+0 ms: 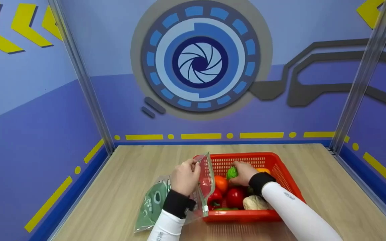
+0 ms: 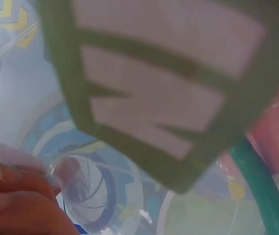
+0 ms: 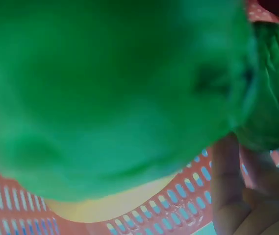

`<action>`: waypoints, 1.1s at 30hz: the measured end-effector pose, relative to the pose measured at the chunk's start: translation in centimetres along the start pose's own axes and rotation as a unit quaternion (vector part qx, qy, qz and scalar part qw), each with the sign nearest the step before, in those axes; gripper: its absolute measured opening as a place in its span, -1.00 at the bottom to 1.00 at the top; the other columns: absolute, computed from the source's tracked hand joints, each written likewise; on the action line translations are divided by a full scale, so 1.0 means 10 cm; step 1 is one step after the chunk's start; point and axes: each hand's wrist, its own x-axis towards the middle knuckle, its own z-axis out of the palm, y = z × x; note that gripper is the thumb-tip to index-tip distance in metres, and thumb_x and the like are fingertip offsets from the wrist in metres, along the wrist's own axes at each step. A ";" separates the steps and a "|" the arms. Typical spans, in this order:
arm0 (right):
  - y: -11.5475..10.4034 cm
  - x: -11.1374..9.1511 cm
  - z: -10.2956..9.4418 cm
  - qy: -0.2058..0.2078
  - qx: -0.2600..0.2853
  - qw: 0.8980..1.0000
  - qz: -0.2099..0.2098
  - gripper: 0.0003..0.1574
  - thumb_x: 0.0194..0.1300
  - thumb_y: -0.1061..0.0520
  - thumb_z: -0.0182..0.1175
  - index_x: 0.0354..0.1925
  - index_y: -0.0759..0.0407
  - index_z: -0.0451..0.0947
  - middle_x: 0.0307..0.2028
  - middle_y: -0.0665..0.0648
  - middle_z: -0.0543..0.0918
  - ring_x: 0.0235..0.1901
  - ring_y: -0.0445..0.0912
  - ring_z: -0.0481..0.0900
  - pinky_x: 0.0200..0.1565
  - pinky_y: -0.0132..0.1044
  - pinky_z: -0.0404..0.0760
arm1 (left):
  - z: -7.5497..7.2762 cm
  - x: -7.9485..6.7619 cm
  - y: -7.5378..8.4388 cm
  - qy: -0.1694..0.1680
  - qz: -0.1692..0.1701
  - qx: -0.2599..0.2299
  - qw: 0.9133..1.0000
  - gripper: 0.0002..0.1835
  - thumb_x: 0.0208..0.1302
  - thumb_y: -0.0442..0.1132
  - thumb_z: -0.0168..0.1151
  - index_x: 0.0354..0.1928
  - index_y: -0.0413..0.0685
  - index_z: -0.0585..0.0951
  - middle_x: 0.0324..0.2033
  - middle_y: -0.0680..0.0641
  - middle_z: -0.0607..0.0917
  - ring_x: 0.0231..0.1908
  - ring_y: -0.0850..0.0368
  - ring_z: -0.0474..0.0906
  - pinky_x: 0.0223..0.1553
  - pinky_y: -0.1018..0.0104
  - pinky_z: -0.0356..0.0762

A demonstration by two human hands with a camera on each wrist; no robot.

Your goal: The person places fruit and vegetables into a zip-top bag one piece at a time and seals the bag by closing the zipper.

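My left hand [image 1: 183, 178] pinches the upper edge of a clear zip bag [image 1: 207, 180], which stands raised over the left side of a red basket [image 1: 246, 155]. The bag's mouth is spread, and a white slider sits at its lower end. Inside the basket, the fingers of my right hand [image 1: 245, 173] grip a bumpy green vegetable [image 1: 232, 172]; its exact kind cannot be made out. In the right wrist view a large blurred green shape [image 3: 110, 107] fills much of the picture, and a darker, glossy green piece [image 3: 274, 93] lies against the fingers.
The basket also holds an orange-red tomato [image 1: 220, 184], a red bell pepper [image 1: 215, 198], a round red piece [image 1: 236, 197], a pale knobbly vegetable [image 1: 255, 203] and a yellow-orange piece [image 1: 263, 170]. A green printed plastic bag [image 1: 151, 206] lies left on the wooden table [image 1: 136, 164].
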 end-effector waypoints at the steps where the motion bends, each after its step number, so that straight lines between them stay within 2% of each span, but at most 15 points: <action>1: 0.00 -0.01 -0.02 0.009 0.003 1.000 0.008 -0.10 0.09 0.01 0.52 0.31 0.33 0.45 0.18 0.43 0.58 0.21 0.34 0.50 0.25 0.20 0.48 | 0.00 0.00 0.00 0.000 0.000 0.000 1.000 -0.87 0.32 -0.24 0.30 -0.27 -0.12 0.78 -0.54 -0.03 0.75 -0.62 0.18 0.56 -0.58 0.31 0.41; 4: -0.02 -0.03 -0.08 0.036 0.019 0.999 0.024 -0.05 0.07 -0.02 0.53 0.33 0.35 0.45 0.20 0.45 0.48 0.23 0.36 0.36 0.23 0.20 0.45 | 0.01 0.01 -0.01 0.000 0.000 0.001 1.000 -0.88 0.30 -0.25 0.31 -0.29 -0.11 0.78 -0.54 -0.03 0.75 -0.62 0.19 0.54 -0.59 0.32 0.39; 8: -0.06 -0.05 -0.15 0.064 0.064 0.996 0.022 -0.21 0.07 -0.06 0.53 0.19 0.26 0.56 0.02 0.34 0.48 0.00 0.16 0.34 -0.06 0.00 0.49 | 0.01 0.02 -0.01 -0.003 -0.004 -0.002 1.000 -0.89 0.28 -0.28 0.30 -0.30 -0.13 0.76 -0.52 -0.04 0.75 -0.61 0.21 0.52 -0.57 0.31 0.42; 12: -0.10 -0.06 -0.20 0.075 0.112 0.991 0.015 -0.31 0.12 -0.11 0.52 0.12 0.17 0.58 0.03 0.33 0.49 -0.04 0.11 0.47 -0.08 -0.08 0.57 | 0.00 0.04 0.00 -0.012 -0.008 -0.007 1.000 -0.88 0.31 -0.29 0.28 -0.29 -0.17 0.75 -0.51 -0.07 0.76 -0.59 0.20 0.53 -0.54 0.30 0.47; 18: -0.20 -0.08 -0.25 0.110 0.166 0.980 -0.001 -0.32 0.17 -0.10 0.50 0.13 0.19 0.53 -0.01 0.33 0.52 -0.14 0.03 0.56 -0.11 -0.14 0.62 | -0.01 0.05 0.03 -0.014 -0.004 -0.012 1.000 -0.81 0.32 -0.31 0.26 -0.16 -0.24 0.78 -0.42 -0.15 0.81 -0.60 0.18 0.56 -0.57 0.28 0.48; 23: -0.40 -0.13 -0.30 0.092 0.245 0.965 -0.026 -0.35 0.29 -0.06 0.42 0.20 0.18 0.43 -0.02 0.29 0.60 -0.15 -0.01 0.59 -0.14 -0.22 0.61 | 0.00 0.08 0.03 -0.015 -0.002 -0.007 1.000 -0.82 0.32 -0.31 0.27 -0.18 -0.26 0.78 -0.38 -0.18 0.82 -0.56 0.14 0.62 -0.53 0.25 0.54; 27: -0.61 -0.19 -0.29 0.061 0.287 0.954 -0.067 -0.34 0.34 -0.02 0.39 0.25 0.21 0.40 0.01 0.32 0.60 -0.17 -0.05 0.60 -0.15 -0.25 0.63 | 0.00 0.11 0.05 -0.021 -0.014 -0.003 1.000 -0.83 0.33 -0.28 0.29 -0.22 -0.23 0.78 -0.38 -0.18 0.82 -0.53 0.10 0.66 -0.49 0.21 0.59; 30: -0.78 -0.24 -0.23 0.034 0.298 0.948 -0.108 -0.35 0.34 0.06 0.38 0.29 0.21 0.41 0.01 0.30 0.62 -0.20 -0.07 0.60 -0.17 -0.30 0.65 | -0.02 0.14 0.07 -0.024 -0.021 0.001 0.999 -0.82 0.34 -0.25 0.29 -0.21 -0.20 0.79 -0.37 -0.16 0.83 -0.52 0.08 0.68 -0.48 0.20 0.60; 33: -0.94 -0.25 -0.18 0.014 0.279 0.950 -0.139 -0.37 0.30 0.10 0.39 0.27 0.15 0.45 -0.01 0.26 0.63 -0.24 -0.09 0.58 -0.18 -0.33 0.64 | -0.03 0.16 0.07 -0.018 -0.020 0.007 1.000 -0.82 0.34 -0.23 0.29 -0.20 -0.17 0.80 -0.35 -0.16 0.83 -0.49 0.01 0.71 -0.47 0.15 0.61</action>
